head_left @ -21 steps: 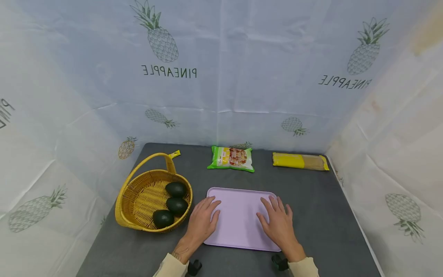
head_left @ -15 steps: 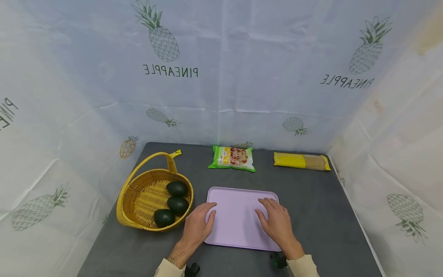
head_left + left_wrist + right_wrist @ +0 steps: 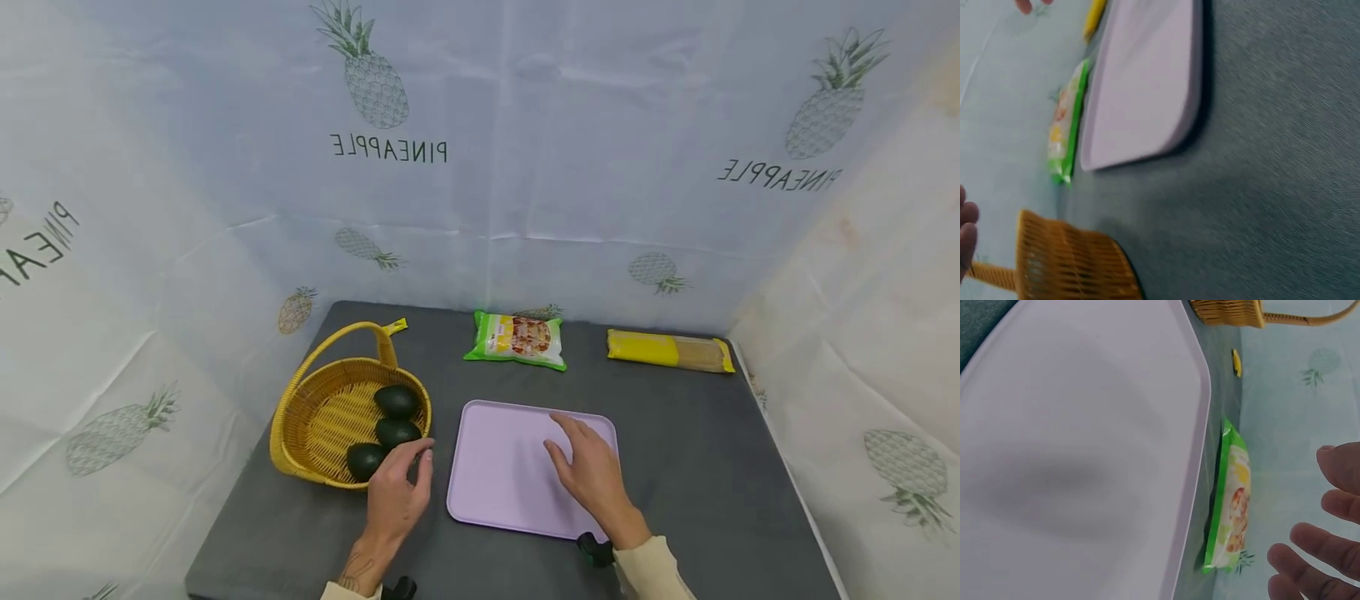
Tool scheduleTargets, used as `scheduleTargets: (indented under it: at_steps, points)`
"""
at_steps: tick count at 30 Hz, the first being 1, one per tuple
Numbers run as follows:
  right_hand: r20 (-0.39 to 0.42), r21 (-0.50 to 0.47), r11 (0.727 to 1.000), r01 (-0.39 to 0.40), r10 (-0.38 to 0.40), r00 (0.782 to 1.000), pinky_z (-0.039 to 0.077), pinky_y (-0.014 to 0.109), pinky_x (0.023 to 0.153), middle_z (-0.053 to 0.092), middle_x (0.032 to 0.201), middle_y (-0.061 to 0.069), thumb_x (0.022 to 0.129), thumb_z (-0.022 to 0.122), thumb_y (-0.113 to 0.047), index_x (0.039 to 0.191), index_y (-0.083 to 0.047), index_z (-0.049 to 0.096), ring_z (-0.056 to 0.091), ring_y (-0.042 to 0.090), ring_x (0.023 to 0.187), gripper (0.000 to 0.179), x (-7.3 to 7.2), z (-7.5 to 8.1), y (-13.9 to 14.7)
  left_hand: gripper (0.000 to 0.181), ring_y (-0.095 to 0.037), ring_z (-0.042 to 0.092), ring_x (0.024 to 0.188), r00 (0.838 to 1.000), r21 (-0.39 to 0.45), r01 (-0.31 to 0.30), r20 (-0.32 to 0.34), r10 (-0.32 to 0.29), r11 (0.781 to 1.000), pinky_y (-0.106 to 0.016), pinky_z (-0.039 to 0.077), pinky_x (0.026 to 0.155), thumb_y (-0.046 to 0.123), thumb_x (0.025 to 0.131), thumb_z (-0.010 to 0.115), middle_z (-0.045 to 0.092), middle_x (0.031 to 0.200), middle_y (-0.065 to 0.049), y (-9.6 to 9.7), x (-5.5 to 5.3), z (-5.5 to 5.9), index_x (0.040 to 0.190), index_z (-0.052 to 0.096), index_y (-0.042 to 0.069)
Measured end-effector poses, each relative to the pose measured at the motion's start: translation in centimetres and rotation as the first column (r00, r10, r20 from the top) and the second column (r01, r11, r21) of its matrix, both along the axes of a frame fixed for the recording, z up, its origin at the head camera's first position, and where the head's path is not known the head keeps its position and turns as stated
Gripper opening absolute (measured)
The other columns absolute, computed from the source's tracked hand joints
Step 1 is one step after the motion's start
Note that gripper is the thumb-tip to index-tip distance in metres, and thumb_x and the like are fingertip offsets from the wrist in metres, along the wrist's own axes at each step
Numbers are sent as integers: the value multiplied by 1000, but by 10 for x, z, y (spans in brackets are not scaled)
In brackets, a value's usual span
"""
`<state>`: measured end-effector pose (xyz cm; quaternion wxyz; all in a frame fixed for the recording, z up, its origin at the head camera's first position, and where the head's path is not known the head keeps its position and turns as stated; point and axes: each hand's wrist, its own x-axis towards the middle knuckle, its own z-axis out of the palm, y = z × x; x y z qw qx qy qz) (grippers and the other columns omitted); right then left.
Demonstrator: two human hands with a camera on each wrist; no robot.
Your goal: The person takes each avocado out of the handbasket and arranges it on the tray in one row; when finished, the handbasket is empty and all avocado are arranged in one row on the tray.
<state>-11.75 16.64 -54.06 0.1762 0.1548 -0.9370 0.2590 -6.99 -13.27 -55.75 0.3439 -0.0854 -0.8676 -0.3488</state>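
My left hand (image 3: 397, 496) is at the near right rim of the yellow wicker basket (image 3: 283, 450), fingers loosely bent and holding nothing. Three dark green avocados (image 3: 397, 402) lie along the right side inside the basket; the hand partly overlaps the nearest ones in the head view. Over the right half of a pale purple tray (image 3: 502, 475) hovers my right hand (image 3: 596, 475), its fingers spread and relaxed. The right wrist view shows these fingers (image 3: 1322, 550) apart, with bare tray (image 3: 1085, 425) below. Only a few left fingertips (image 3: 966, 228) show at the left wrist view's edge.
Behind the tray lies a green and white food bag (image 3: 520, 340). A long yellow pack of noodles (image 3: 671, 351) is at the back right, and a small yellow packet (image 3: 396, 326) sits behind the basket. Pineapple-print cloth (image 3: 525, 167) walls the dark grey table (image 3: 697, 467).
My left hand has left the tray's left edge and moved left to the basket's rim. The right hand stays over the tray, fingers slightly shifted. The head view has turned a little left.
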Motion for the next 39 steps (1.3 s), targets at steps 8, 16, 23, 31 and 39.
scheduleTargets:
  at_steps: [8, 16, 23, 31, 39]
  points:
    - [19, -14, 999, -36, 36, 999, 58, 49, 90, 71, 125, 11, 87, 81, -20, 133, -12, 65, 70, 30, 108, 50, -3, 4, -13, 22, -17, 65, 74, 975, 87, -162, -141, 173, 983, -21, 52, 65, -5, 81, 73, 74, 91, -6, -25, 14, -17, 98, 77, 9]
    - [17, -29, 996, -88, 88, 996, 58, 46, 91, 69, 128, 8, 88, 80, -22, 135, -13, 64, 69, 27, 111, 50, -13, 11, -37, 12, -24, 53, 63, 854, 230, -311, -357, 377, 922, -17, 43, 64, -1, 86, 62, 66, 77, -20, -49, 20, -10, 83, 73, -5]
    - [1, -23, 985, -169, 169, 986, 59, 44, 89, 69, 128, 6, 89, 79, -24, 135, -14, 64, 70, 25, 108, 50, -21, 18, -61, 15, -22, 47, 69, 778, 350, -412, -345, 525, 841, -6, 34, 79, -1, 84, 61, 55, 80, -29, -58, 27, 9, 88, 59, -15]
    - [-29, -3, 965, -260, 260, 965, 58, 42, 91, 68, 129, 4, 91, 77, -26, 136, -15, 63, 68, 22, 110, 48, -29, 16, -82, 36, -28, 44, 85, 790, 369, -514, -147, 595, 774, -17, 31, 83, -2, 85, 64, 50, 100, -15, -86, 27, -18, 115, 49, -15]
    - [-54, 21, 948, -318, 319, 946, 59, 40, 88, 68, 127, 5, 91, 77, -27, 135, -13, 63, 69, 22, 108, 48, -36, 14, -100, 47, -14, 49, 104, 795, 375, -551, -37, 606, 746, -15, 32, 85, 2, 91, 65, 54, 121, -19, -95, 27, -28, 134, 49, -4]
